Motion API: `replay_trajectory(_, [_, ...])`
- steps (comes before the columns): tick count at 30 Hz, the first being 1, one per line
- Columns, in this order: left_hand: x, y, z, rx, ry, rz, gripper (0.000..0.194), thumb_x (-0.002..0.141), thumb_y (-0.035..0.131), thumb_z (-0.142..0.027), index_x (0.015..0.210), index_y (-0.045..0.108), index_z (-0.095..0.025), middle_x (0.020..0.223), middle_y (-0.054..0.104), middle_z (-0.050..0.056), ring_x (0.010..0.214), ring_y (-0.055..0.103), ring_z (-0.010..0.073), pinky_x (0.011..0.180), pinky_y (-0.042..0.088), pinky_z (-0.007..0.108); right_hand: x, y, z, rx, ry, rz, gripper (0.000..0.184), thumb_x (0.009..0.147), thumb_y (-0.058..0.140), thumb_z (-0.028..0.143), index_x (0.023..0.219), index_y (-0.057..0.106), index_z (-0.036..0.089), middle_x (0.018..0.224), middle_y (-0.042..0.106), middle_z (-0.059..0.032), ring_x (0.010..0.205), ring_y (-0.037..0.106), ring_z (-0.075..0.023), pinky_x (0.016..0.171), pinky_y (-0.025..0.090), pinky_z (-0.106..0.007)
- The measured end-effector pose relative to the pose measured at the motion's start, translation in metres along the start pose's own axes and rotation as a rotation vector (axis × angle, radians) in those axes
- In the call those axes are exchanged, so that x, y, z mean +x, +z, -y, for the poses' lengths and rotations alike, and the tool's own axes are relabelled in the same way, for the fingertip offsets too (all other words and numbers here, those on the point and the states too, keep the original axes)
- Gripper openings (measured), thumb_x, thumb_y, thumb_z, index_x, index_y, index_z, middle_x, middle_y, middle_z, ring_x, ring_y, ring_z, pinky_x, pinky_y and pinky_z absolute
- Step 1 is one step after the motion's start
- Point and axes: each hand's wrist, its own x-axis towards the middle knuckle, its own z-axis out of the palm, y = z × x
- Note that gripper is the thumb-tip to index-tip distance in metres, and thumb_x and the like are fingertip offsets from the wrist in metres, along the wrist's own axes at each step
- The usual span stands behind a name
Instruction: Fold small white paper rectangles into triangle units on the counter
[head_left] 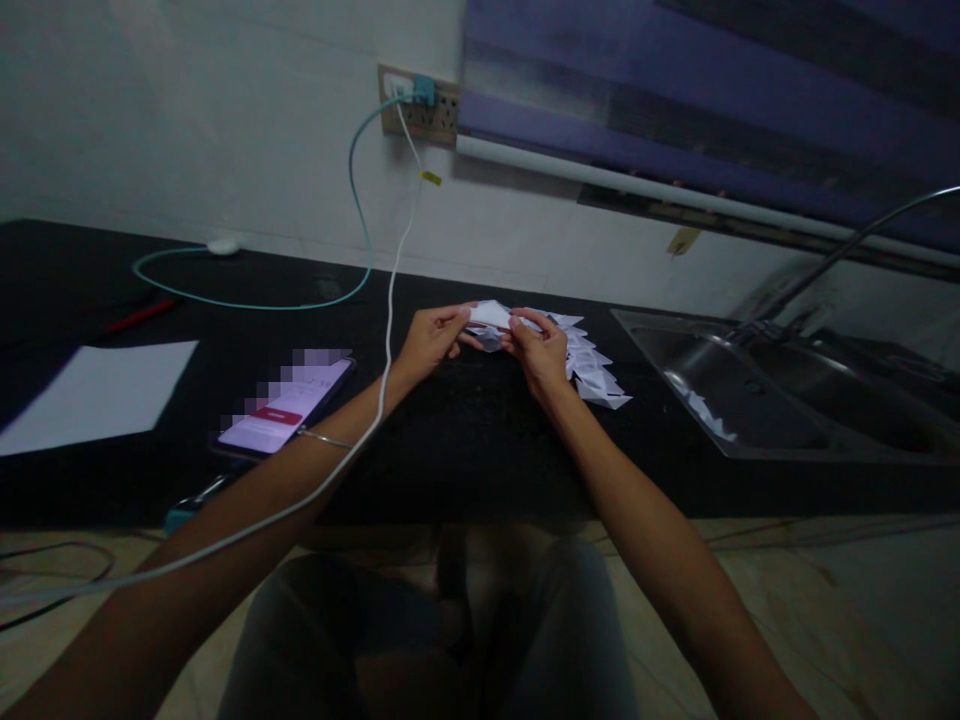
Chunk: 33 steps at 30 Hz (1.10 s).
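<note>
Both my hands hold a small piece of folded white paper [490, 315] just above the black counter. My left hand [436, 335] pinches its left side between thumb and fingers. On its right side, the thumb and fingers of my right hand [538, 350] are closed on the same paper. Several folded white paper pieces [594, 365] with pointed ends lie in a row on the counter beside my right hand, partly hidden by it. The paper's underside is mostly out of sight.
A lit phone [281, 405] and a white sheet [101, 390] lie on the black counter [465, 440] to the left. A white cable [389, 330] hangs from the wall socket [420, 105] across my left forearm. At right is a steel sink [739, 385].
</note>
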Motion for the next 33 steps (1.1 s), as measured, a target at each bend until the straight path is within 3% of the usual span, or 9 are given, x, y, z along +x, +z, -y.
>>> replay_trajectory(7, [0.005, 0.003, 0.005, -0.022, -0.042, -0.045, 0.051, 0.100, 0.060, -0.037, 0.141, 0.060, -0.006, 0.095, 0.080, 0.016, 0.067, 0.074, 0.0134, 0.044, 0.040, 0.019, 0.002, 0.002, -0.002, -0.019, -0.032, -0.040, 0.030, 0.076, 0.079, 0.038, 0.101, 0.066, 0.026, 0.070, 0.072, 0.0017, 0.063, 0.070, -0.0147, 0.068, 0.061, -0.029])
replay_trajectory(10, [0.006, 0.009, 0.005, -0.057, -0.068, -0.075, 0.057, 0.096, 0.066, -0.039, 0.143, 0.055, -0.007, 0.095, 0.080, 0.015, 0.065, 0.073, 0.0131, 0.043, 0.040, 0.018, 0.003, 0.004, -0.004, -0.033, -0.031, -0.095, 0.028, 0.077, 0.078, 0.037, 0.097, 0.063, 0.026, 0.072, 0.073, 0.0017, 0.063, 0.070, -0.0147, 0.069, 0.061, -0.029])
replay_trajectory(12, [0.005, 0.013, 0.005, -0.070, -0.090, -0.047, 0.055, 0.091, 0.073, -0.039, 0.136, 0.060, -0.009, 0.094, 0.080, 0.014, 0.063, 0.072, 0.0125, 0.042, 0.039, 0.018, 0.002, 0.007, -0.004, -0.022, -0.034, -0.099, 0.028, 0.076, 0.078, 0.038, 0.096, 0.062, 0.026, 0.075, 0.074, 0.0007, 0.066, 0.072, -0.0157, 0.071, 0.062, -0.030])
replay_trajectory(15, [0.002, 0.017, 0.003, -0.035, -0.112, 0.030, 0.035, 0.090, 0.074, -0.037, 0.111, 0.073, -0.009, 0.084, 0.079, 0.012, 0.058, 0.070, 0.0114, 0.041, 0.037, 0.019, -0.001, 0.010, -0.006, -0.026, -0.033, -0.056, 0.033, 0.074, 0.080, 0.042, 0.094, 0.060, 0.026, 0.078, 0.074, -0.0016, 0.070, 0.073, -0.0177, 0.072, 0.061, -0.032])
replay_trajectory(19, [0.000, 0.015, 0.001, -0.016, -0.070, 0.005, 0.025, 0.091, 0.072, -0.033, 0.093, 0.076, -0.008, 0.077, 0.078, 0.012, 0.054, 0.067, 0.0101, 0.042, 0.037, 0.019, -0.003, 0.014, -0.006, -0.032, -0.042, -0.020, 0.033, 0.071, 0.081, 0.045, 0.087, 0.059, 0.026, 0.075, 0.073, -0.0019, 0.068, 0.072, -0.0180, 0.069, 0.060, -0.033])
replay_trajectory(24, [0.004, 0.013, 0.000, -0.062, -0.091, 0.015, 0.047, 0.097, 0.062, -0.051, 0.086, 0.074, -0.007, 0.081, 0.078, 0.018, 0.054, 0.068, 0.0111, 0.041, 0.036, 0.020, -0.003, 0.014, -0.003, -0.063, -0.045, -0.017, 0.034, 0.071, 0.080, 0.048, 0.088, 0.059, 0.027, 0.075, 0.073, -0.0021, 0.071, 0.073, -0.0194, 0.070, 0.060, -0.034])
replay_trajectory(28, [0.004, 0.013, 0.002, -0.132, -0.179, -0.003, 0.068, 0.100, 0.044, -0.069, 0.097, 0.073, -0.007, 0.084, 0.078, 0.020, 0.060, 0.071, 0.0140, 0.041, 0.036, 0.021, -0.004, 0.013, -0.003, -0.065, -0.055, -0.016, 0.031, 0.074, 0.079, 0.047, 0.088, 0.060, 0.027, 0.075, 0.073, -0.0012, 0.071, 0.073, -0.0187, 0.072, 0.061, -0.033])
replay_trajectory(33, [0.005, 0.009, 0.008, -0.192, -0.193, -0.008, 0.060, 0.102, 0.042, -0.065, 0.099, 0.068, -0.011, 0.081, 0.076, 0.016, 0.057, 0.069, 0.0116, 0.043, 0.038, 0.020, -0.003, 0.013, -0.009, -0.019, -0.090, 0.008, 0.021, 0.079, 0.077, 0.041, 0.083, 0.063, 0.026, 0.070, 0.073, 0.0000, 0.066, 0.072, -0.0166, 0.073, 0.062, -0.033])
